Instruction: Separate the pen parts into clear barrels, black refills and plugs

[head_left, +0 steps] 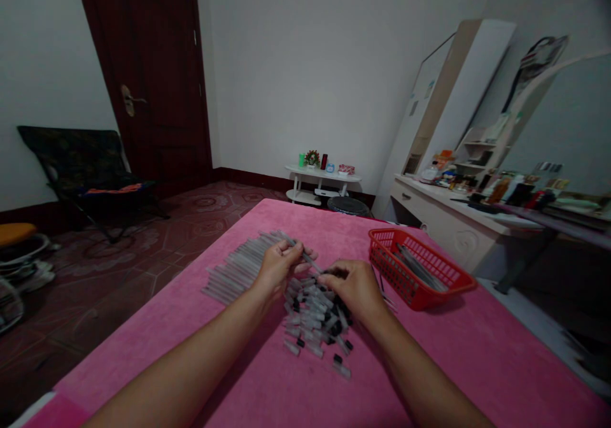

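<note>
A thin grey translucent tube [312,263] slants between my hands above the table. My left hand [278,265] is closed around it, thumb on top. My right hand [356,286] pinches at the tube's lower right end; whatever small piece its fingertips hold is hidden. Under and between the hands lies a loose pile of small clear caps [310,320], with several small black pieces [338,358] mixed in. Left of my left hand, many similar grey tubes [238,263] lie side by side in a flat row.
A red plastic basket [414,302] with long thin grey pieces [420,267] inside stands right of my right hand. Pink cloth [157,351] covers the table. Beyond are a low white stand [291,186], a dresser [429,205] and a folding chair [90,160].
</note>
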`<state>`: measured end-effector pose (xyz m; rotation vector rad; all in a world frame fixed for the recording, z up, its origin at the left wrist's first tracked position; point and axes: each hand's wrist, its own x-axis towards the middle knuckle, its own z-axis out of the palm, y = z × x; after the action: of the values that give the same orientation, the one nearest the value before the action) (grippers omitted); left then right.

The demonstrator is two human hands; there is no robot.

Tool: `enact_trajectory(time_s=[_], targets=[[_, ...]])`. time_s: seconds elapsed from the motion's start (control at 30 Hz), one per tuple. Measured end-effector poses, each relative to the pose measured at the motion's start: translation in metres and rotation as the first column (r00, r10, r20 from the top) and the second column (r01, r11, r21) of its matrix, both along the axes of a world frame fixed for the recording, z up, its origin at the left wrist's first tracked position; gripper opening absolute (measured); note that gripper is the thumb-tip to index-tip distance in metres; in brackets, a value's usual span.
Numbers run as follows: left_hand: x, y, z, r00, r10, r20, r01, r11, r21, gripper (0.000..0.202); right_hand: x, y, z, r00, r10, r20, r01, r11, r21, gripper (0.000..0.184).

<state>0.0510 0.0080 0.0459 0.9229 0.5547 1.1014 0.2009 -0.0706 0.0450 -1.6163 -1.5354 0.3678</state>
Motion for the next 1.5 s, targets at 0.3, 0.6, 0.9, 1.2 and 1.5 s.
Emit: enact_trajectory(time_s=[0.3, 0.6, 0.9, 1.2, 1.5], targets=[[-0.007, 0.016, -0.004, 0.993, 0.096, 0.070, -0.093, 0.994, -0.052, 0.013, -0.005, 0.000, 0.004, 0.995, -0.084, 0.060, 0.080, 0.994, 0.075, 0.013], [-0.005, 0.020, -0.007, 0.987, 0.122, 0.104, -0.116, 0.992, -0.058, 0.010, -0.005, -0.001, 0.009, 0.578, -0.015, -0.816, -0.243, 0.951, -0.190, 0.017], [-0.006, 0.019, -0.007, 0.989, 0.114, 0.095, -0.109, 0.992, -0.055, 0.015, -0.006, -0.002, 0.005, 0.576, 0.056, -0.816, -0.332, 0.928, -0.171, 0.034], [-0.006, 0.019, -0.007, 0.989, 0.117, 0.090, -0.113, 0.992, -0.052, 0.016, -0.007, -0.002, 0.005, 0.622, 0.093, -0.778, -0.380, 0.904, -0.196, 0.039], [-0.005, 0.017, -0.005, 0.992, 0.103, 0.077, -0.099, 0.994, -0.055, 0.012, -0.009, -0.003, 0.006, 0.614, 0.124, -0.779, -0.412, 0.892, -0.183, 0.040]])
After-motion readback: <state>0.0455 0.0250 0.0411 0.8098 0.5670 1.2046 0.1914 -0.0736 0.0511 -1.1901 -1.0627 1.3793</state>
